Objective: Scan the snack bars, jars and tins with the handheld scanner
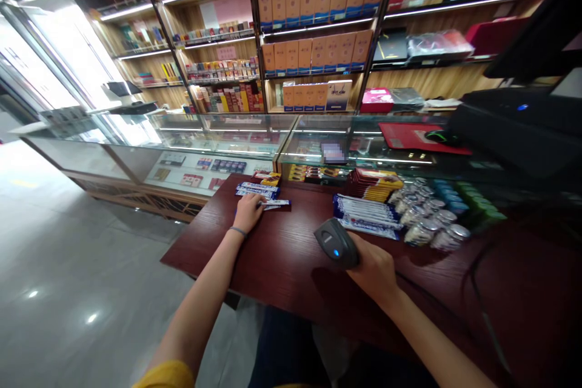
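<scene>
My right hand (375, 267) is wrapped around a black barcode scanner (334, 241) with a blue light on it, raised over the dark red wooden table (282, 248). My left hand (249, 212) rests at the table's left part, its fingers closed on a slim blue-and-white packet (277, 202) that points to the right. Just behind that hand lie several similar packets (258, 188) and a red-and-yellow package (267, 177). To the right, a row of blue-and-white packets (366, 212) lies beyond the scanner.
Lidded jars (422, 231), blue cans (445, 197) and green packages (475, 200) stand at the right, near stacked red-and-yellow boxes (375, 182). Behind runs a glass display counter (218, 133) carrying a red mat (413, 136). A black cable (477, 291) hangs at the right.
</scene>
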Demonstrator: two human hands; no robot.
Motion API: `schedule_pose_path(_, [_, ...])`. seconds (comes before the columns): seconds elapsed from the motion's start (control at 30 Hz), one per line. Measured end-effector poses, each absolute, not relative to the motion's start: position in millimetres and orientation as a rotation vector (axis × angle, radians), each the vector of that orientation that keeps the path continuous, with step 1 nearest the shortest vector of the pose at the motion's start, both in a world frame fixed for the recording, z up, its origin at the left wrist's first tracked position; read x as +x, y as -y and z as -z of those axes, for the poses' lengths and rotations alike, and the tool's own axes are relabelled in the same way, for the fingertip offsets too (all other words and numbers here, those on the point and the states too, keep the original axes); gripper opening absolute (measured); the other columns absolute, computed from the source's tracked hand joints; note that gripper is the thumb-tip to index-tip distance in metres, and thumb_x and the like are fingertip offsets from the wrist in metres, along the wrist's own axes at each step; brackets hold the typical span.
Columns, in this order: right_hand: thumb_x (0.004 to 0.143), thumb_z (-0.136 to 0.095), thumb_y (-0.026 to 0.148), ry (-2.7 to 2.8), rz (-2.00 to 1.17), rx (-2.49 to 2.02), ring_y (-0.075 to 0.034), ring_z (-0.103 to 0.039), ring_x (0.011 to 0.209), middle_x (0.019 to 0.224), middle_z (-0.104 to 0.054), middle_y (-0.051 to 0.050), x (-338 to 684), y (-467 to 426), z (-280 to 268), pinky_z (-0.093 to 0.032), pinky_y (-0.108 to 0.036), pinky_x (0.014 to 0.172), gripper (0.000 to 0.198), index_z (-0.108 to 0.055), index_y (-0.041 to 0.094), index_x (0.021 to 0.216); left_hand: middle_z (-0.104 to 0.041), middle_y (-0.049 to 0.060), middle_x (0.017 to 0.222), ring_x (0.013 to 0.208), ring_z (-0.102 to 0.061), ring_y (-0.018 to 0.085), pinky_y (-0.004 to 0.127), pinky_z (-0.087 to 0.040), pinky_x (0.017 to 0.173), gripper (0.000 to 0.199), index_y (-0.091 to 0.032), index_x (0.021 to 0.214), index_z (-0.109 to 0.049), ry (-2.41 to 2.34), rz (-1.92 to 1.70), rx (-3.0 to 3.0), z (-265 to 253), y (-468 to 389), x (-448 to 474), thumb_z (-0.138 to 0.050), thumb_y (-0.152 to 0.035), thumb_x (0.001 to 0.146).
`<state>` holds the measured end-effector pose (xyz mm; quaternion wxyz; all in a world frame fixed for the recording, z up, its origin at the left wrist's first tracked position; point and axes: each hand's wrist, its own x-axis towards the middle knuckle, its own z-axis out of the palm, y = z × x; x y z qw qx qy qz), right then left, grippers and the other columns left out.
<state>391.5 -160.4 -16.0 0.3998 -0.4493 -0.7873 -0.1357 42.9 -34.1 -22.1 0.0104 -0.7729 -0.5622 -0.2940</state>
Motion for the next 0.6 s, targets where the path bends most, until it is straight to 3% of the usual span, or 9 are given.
schedule_pose_path(0.17, [0.074,-0.053,0.014,1.981,0.359,-1.143,-0.018,-0.071,0.075,0.092,-0.074,-0.004,392.3,160.9,16.3,-0.052,-0.027,0.070,0.044,-0.057,0.016,0.118,-0.069,0.006,0.096,0.094,-0.063,0.023,0.035,-0.047,0.086,0.010,-0.022,0.096,-0.062,1.735,0.883,-2.442,14.2,40.6,47.6,-0.054,-0.023,0.090])
schedule_pose_path(0.43, [0.076,-0.051,0.014,1.887,0.447,-1.173,-0.019,-0.069,0.068,0.085,-0.073,-0.007,403.4,159.0,8.3,-0.052,-0.027,0.064,0.037,-0.058,0.014,0.112,-0.067,0.006,0.117,0.109,-0.062,0.021,0.035,-0.047,0.096,0.027,-0.023,0.118,-0.060,1.711,1.511,-2.460,-8.6,37.0,75.4,-0.050,-0.031,0.094])
schedule_pose_path(0.53, [0.078,-0.052,0.014,1.786,0.518,-1.217,-0.018,-0.067,0.062,0.080,-0.072,-0.007,412.0,157.1,5.5,-0.050,-0.026,0.060,0.031,-0.058,0.014,0.108,-0.068,0.005,0.099,0.089,-0.065,0.018,0.029,-0.052,0.077,0.033,-0.021,0.122,-0.057,1.822,1.810,-2.554,-21.9,30.3,101.7,-0.051,-0.035,0.092])
schedule_pose_path(0.6, [0.080,-0.054,0.015,1.720,0.555,-1.260,-0.017,-0.065,0.056,0.073,-0.071,-0.005,417.4,155.9,4.1,-0.048,-0.025,0.056,0.026,-0.058,0.014,0.106,-0.064,0.002,0.086,0.070,-0.061,0.012,0.021,-0.048,0.058,0.036,-0.021,0.123,-0.052,1.970,2.122,-2.582,-28.1,28.5,125.0,-0.052,-0.038,0.091])
